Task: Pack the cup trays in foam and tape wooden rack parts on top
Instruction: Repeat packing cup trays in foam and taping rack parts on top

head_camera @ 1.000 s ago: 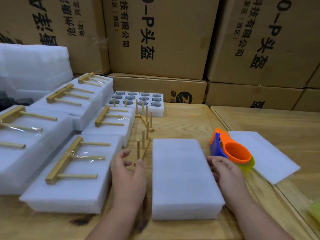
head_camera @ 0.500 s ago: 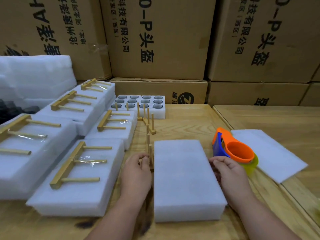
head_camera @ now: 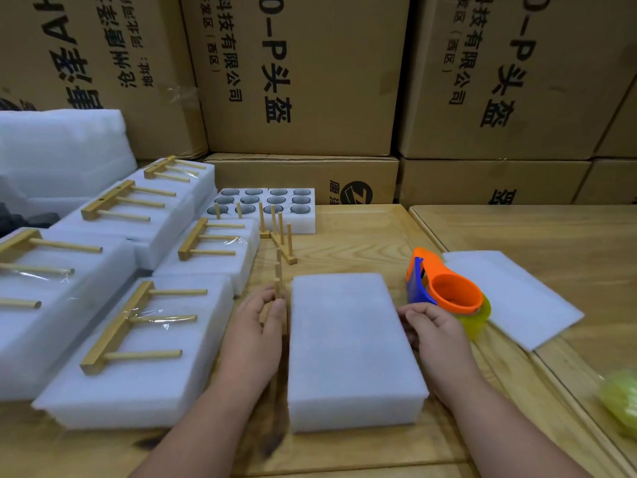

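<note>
Pinching a wooden rack part (head_camera: 277, 298) at frame centre, the left hand (head_camera: 256, 334) stands beside the closed foam pack (head_camera: 348, 343) on the bench (head_camera: 362, 236); the right hand (head_camera: 436, 334), fingers curled, touches its opposite edge.

Bare wooden table (head_camera: 362, 236) lies open between the closed foam pack (head_camera: 348, 346) in front and the foam cup tray (head_camera: 272, 210) at the back, with only the upright-pegged wooden rack part (head_camera: 282, 243) standing at its left edge. To the left, finished foam packs (head_camera: 138, 346) topped with taped rack parts sit edge to edge, leaving a narrow lane filled by the left hand (head_camera: 255, 339) and a pegged strip. To the right, the orange tape dispenser (head_camera: 444, 288) and a flat foam sheet (head_camera: 517, 298) crowd the pack's side beside the right hand (head_camera: 437, 336); stacked cartons (head_camera: 303, 74) wall off the rear.
</note>
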`<state>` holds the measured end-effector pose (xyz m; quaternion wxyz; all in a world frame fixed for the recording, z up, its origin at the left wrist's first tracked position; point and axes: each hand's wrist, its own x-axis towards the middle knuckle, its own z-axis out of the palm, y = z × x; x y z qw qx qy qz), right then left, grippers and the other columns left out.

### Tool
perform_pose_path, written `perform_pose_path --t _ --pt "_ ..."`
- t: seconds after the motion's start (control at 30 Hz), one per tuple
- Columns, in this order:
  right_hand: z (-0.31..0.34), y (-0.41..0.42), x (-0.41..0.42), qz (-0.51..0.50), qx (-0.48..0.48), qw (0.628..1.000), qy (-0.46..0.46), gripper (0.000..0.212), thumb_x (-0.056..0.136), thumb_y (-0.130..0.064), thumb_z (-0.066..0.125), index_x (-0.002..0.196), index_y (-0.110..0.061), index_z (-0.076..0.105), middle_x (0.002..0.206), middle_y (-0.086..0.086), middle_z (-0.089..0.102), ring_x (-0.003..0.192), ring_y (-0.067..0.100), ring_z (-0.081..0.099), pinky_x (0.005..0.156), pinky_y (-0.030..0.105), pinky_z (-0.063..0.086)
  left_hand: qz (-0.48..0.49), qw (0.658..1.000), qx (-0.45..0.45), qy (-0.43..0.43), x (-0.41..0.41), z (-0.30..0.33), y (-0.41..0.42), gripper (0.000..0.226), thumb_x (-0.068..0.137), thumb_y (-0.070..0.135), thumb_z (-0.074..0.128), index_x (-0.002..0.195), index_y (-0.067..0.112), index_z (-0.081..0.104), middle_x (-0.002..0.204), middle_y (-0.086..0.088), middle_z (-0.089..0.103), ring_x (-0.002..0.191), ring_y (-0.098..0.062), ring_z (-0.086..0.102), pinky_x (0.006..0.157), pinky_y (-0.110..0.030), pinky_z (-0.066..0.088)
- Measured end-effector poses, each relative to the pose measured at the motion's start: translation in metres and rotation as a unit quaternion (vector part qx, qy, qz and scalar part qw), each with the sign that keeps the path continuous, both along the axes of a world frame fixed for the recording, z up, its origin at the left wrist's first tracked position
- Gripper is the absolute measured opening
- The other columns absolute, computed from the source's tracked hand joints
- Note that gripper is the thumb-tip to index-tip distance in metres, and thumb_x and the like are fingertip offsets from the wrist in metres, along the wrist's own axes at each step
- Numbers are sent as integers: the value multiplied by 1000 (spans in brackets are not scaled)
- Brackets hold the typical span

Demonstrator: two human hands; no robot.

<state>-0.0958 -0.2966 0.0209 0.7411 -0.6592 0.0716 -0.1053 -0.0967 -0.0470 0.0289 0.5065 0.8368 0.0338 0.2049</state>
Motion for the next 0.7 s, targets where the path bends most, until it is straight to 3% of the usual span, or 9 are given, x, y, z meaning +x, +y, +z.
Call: perform_pose_path --t 0.13,0.2,0.27,0.33,0.4,0.5,0.6,0.7 --pt "1 0 0 -3 -2 1000 -3 26 100 -3 50 85 -5 71 69 6 73 52 9 62 45 19 47 6 998 -53 -39 -8 21 -2 24 104 35 51 121 29 66 110 18 70 108 -10 64 97 -38 51" --pt "1 0 0 -5 -3 1000 -3 26 100 -3 50 85 -5 72 69 6 73 52 9 62 45 19 47 3 996 -68 -61 -11 33 -7 20 103 38 52 117 35 67 96 21 69 96 -13 65 85 -35 52" --pt "1 0 0 -5 -6 1000 -4 27 100 -3 51 84 -5 72 68 5 73 52 9 62 45 19 47 -16 994 -52 -91 -15 44 -13 18 99 42 51 108 39 66 92 21 70 90 -5 64 78 -30 50" --pt "1 0 0 -4 -8 1000 -5 27 100 -3 51 83 -6 72 68 5 72 52 8 61 45 19 47 -30 988 33 -147 -20 54 -20 29 96 42 49 115 34 70 91 18 70 93 -5 61 80 -29 46" --pt "1 0 0 -3 -11 1000 -6 28 99 -3 51 82 -8 73 67 5 72 51 8 60 45 19 46 -47 968 146 -200 -22 61 -28 37 97 40 48 119 23 73 95 11 71 96 -16 62 86 -37 48" --pt "1 0 0 -5 -6 1000 -8 31 99 -2 51 78 -10 73 64 4 70 49 8 58 44 18 45 -80 936 245 -238 -30 65 -45 30 98 35 53 117 25 74 89 10 69 91 -23 62 84 -47 49" --pt "2 0 -1 -1 -3 1000 -11 29 99 -1 51 80 -7 72 65 6 70 50 9 59 44 19 46 -114 913 309 -240 -36 61 -61 23 95 31 62 113 31 76 86 12 67 90 -22 63 83 -45 48" --pt "2 -1 -3 4 4 1000 -10 30 99 -1 51 80 -8 73 68 9 72 53 12 63 46 21 48 -173 901 358 -176 -38 51 -68 25 98 40 54 113 39 74 95 14 63 99 -17 57 90 -41 44"
